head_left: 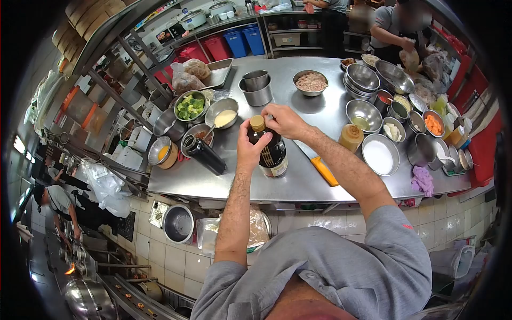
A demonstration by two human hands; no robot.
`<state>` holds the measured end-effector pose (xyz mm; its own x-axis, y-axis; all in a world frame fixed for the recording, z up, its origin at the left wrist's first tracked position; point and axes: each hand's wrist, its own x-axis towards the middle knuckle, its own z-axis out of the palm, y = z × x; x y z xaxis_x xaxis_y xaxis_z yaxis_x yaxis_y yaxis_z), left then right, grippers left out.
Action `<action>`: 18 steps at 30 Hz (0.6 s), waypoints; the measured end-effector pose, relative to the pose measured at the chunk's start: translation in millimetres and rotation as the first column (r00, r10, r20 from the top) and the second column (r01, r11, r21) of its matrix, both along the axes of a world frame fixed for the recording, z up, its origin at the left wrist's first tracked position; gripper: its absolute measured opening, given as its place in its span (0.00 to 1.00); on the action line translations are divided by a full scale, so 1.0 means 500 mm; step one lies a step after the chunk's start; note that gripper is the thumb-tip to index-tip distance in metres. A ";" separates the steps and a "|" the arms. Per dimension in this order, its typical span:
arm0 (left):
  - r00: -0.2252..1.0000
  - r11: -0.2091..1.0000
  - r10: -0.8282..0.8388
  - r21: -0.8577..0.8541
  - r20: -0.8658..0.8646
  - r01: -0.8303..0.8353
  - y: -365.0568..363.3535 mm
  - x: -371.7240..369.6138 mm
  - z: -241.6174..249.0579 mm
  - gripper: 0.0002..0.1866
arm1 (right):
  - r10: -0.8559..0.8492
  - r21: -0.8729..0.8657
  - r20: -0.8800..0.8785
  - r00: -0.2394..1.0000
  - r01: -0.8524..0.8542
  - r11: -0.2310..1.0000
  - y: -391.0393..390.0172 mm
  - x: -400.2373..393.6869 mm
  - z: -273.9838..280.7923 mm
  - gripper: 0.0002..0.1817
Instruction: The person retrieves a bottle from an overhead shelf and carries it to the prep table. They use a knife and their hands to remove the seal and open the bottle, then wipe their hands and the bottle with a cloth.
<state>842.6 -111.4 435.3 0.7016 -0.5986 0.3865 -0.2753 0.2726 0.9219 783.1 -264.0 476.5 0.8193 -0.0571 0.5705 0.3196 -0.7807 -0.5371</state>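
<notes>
A large dark glass bottle [273, 158] with a pale label stands upright on the steel table, close to its front edge. My left hand [250, 146] is closed around the bottle's neck, just below the gold cap [257, 122]. Beside the cap, my right hand [286, 121] is closed with its fingertips together. A small dark tip shows at those fingers, too small to name. A knife with an orange handle [325, 172] lies under my right forearm. Left of the bottle leans a black open-topped squeeze bottle or flask [204, 154].
Bowls of broccoli [191, 107], pale yellow liquid [226, 118] and raw meat [311, 82] stand around. On the right are a white-filled bowl [380, 154], a sauce bottle [350, 138], a purple cloth [422, 181] and stacked steel bowls [362, 78]. A co-worker [392, 33] handles food at the far right.
</notes>
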 end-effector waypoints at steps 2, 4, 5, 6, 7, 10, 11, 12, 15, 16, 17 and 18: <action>1.000 1.000 -0.010 -0.020 -0.010 0.010 0.000 -0.001 0.000 0.32 | -0.007 0.147 -0.055 0.998 0.015 0.989 -0.004 0.012 -0.024 0.08; 1.000 1.000 -0.001 -0.010 -0.009 0.001 0.003 -0.005 0.004 0.31 | -0.005 0.289 -0.107 0.994 0.036 0.957 -0.003 0.013 -0.028 0.08; 1.000 1.000 -0.004 -0.011 -0.005 0.004 0.005 -0.003 0.001 0.31 | -0.008 0.334 -0.140 0.990 0.055 0.941 0.000 0.010 -0.031 0.09; 1.000 1.000 -0.009 -0.025 0.007 0.009 0.005 0.001 -0.006 0.31 | -0.015 0.373 -0.169 0.986 0.078 0.925 0.003 0.004 -0.028 0.10; 1.000 0.999 -0.020 -0.045 0.023 0.021 -0.001 0.009 -0.013 0.31 | -0.036 0.323 -0.076 0.996 0.059 0.945 0.014 -0.009 -0.025 0.12; 0.999 0.999 -0.007 -0.037 0.053 0.008 -0.008 0.036 -0.044 0.30 | -0.051 0.177 0.104 0.993 0.032 0.984 0.058 -0.040 -0.017 0.20; 0.998 1.000 -0.010 -0.023 0.070 0.012 -0.007 0.046 -0.054 0.31 | -0.069 0.077 0.075 0.995 0.063 0.995 0.076 -0.060 0.002 0.22; 0.995 0.999 -0.045 0.012 0.086 0.044 -0.002 0.062 -0.058 0.32 | -0.117 0.086 0.075 0.990 0.110 0.990 0.090 -0.067 0.005 0.24; 0.882 0.886 -0.461 -0.105 -0.094 0.451 0.036 0.081 0.015 0.30 | -0.237 0.203 0.054 0.970 0.222 0.954 0.104 -0.059 -0.018 0.26; 0.880 0.884 -0.466 -0.082 -0.091 0.460 0.037 0.091 0.021 0.29 | -0.233 0.237 0.106 0.967 0.203 0.950 0.111 -0.065 -0.021 0.23; 0.878 0.883 -0.470 -0.057 -0.091 0.466 0.034 0.099 0.024 0.28 | -0.244 0.236 0.112 0.963 0.212 0.948 0.117 -0.069 -0.032 0.23; 0.900 0.899 -0.437 0.041 -0.014 0.437 0.031 0.094 0.037 0.26 | -0.257 0.206 0.165 0.952 0.221 0.953 0.123 -0.072 -0.043 0.20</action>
